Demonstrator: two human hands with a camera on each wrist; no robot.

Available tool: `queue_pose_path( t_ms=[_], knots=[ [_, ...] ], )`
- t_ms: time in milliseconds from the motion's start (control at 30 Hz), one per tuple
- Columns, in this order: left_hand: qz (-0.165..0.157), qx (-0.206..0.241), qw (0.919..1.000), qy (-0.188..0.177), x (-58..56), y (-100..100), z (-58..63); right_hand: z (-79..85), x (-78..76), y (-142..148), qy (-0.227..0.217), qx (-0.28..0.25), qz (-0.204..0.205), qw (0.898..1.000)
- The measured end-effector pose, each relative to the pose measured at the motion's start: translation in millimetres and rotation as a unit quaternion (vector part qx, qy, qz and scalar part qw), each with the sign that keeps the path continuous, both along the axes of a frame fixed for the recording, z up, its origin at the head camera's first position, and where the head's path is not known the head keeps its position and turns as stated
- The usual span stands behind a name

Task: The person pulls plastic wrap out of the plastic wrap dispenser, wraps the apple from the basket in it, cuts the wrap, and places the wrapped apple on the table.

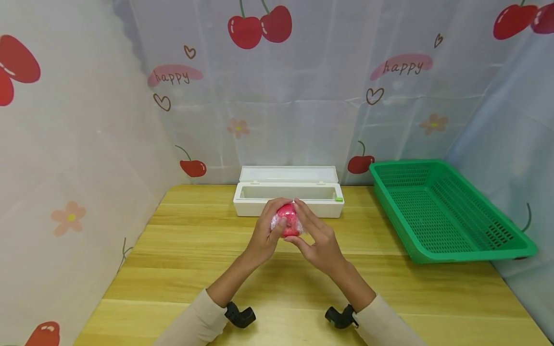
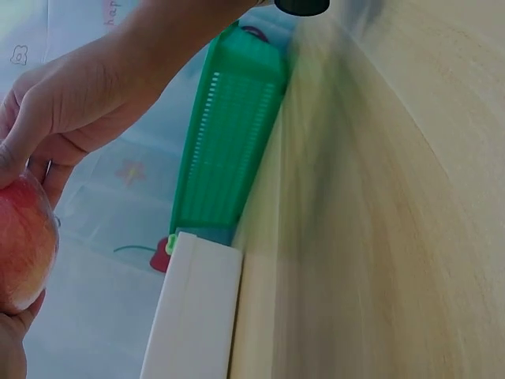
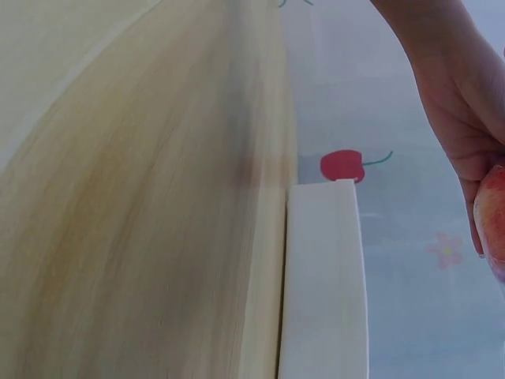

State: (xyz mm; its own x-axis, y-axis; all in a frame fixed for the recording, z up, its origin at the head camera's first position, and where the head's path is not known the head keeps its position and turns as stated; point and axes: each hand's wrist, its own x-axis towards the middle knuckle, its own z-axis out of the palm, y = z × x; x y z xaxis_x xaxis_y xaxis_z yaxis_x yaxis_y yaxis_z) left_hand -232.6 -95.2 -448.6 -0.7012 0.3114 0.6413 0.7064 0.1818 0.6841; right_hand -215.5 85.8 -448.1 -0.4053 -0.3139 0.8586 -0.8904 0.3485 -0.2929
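Observation:
A red apple (image 1: 290,226) wrapped in clear plastic film is held up between both hands, above the table in the head view. My left hand (image 1: 265,233) curves round its left side, with the thumb across the front. From the right, my right hand (image 1: 321,241) grips it, thumb beneath and fingers over the top. Crumpled film shows whitish at the apple's sides. In the left wrist view the apple (image 2: 25,245) looks red and yellow under shiny film; the right wrist view cuts it off at the edge.
Behind the hands stands a long white box (image 1: 246,207) with its lid raised and a small green slider (image 1: 339,199) at its right end. A green plastic basket (image 1: 411,240) sits at the right of the wooden table (image 1: 182,269). Printed curtains (image 1: 294,96) enclose the back and sides.

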Motion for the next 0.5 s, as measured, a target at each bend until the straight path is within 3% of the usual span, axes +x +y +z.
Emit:
queue_pose_path(
  t_ms=[267,500],
  knots=[
    [0.011,-0.021,0.9997,-0.009,4.1,2,7.5,-1.5,-0.5,0,0.009,0.003,-0.004,1.0],
    [0.003,0.026,0.998,-0.058,21.0,5,27.8,-0.6,-1.3,4,-0.015,0.01,-0.011,1.0]
  ],
)
